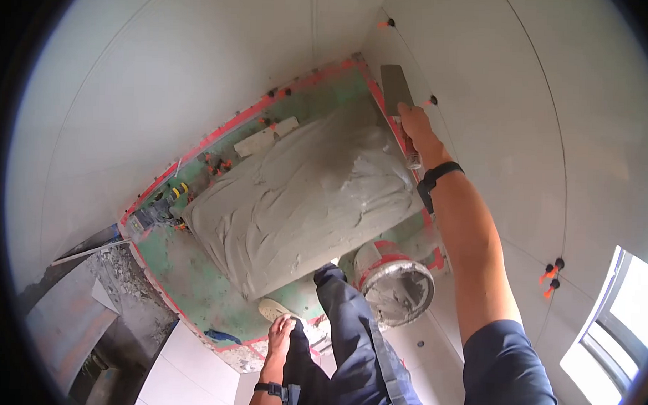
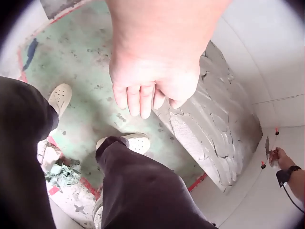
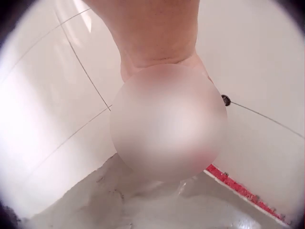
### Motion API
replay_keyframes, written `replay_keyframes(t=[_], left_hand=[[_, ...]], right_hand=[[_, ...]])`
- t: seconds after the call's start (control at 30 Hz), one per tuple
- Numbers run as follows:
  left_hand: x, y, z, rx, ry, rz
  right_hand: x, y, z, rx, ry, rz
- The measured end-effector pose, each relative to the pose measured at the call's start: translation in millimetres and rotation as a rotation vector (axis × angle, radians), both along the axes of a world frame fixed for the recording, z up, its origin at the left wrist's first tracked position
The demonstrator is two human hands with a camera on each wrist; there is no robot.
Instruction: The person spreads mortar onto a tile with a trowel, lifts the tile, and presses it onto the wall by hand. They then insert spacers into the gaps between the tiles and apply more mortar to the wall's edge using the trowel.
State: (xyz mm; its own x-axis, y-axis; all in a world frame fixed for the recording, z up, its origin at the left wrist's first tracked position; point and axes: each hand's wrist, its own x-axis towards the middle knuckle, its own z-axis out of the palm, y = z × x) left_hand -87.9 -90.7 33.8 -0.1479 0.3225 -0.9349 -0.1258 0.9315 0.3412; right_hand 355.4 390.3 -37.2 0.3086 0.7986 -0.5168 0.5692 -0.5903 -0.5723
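Gripping trowel (image 1: 394,91) in right hand (image 1: 420,133) by coated slab (image 1: 288,208) on floor (image 1: 182,280), left hand (image 1: 280,337) loose, empty; for even coat, tilt blade (image 1: 393,80) low, press steadily, overlap strokes

In none of the three views is there any text, label, brand, number or sign which can be read (the right wrist view is also partly blurred, so what lies under this blur I cannot tell).
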Motion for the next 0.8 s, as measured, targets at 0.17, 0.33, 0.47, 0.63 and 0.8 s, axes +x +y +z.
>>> replay_keyframes(t=[0.17, 0.33, 0.47, 0.63, 0.8], left_hand=[[16.2, 18.7, 4.2, 0.032, -0.011, -0.086], [23.1, 48.8, 4.5, 0.07, -0.079, -0.158], [21.1, 71.4, 0.0, 0.137, -0.107, -0.221], [8.7, 68.5, -10.0, 0.126, -0.122, -0.301], [-8.5, 41.7, -14.7, 0.023, -0.107, -0.419]], right_hand=[[3.4, -96.7, 28.9, -0.065, 0.393, -0.379], [11.3, -242.1, 22.4, -0.199, 0.451, -0.677], [25.5, -334.8, 12.9, -0.205, 0.396, -0.941], [20.6, -400.1, 22.6, -0.114, 0.527, -1.078], [-23.2, -397.7, 12.6, -0.002, 0.823, -1.175]])
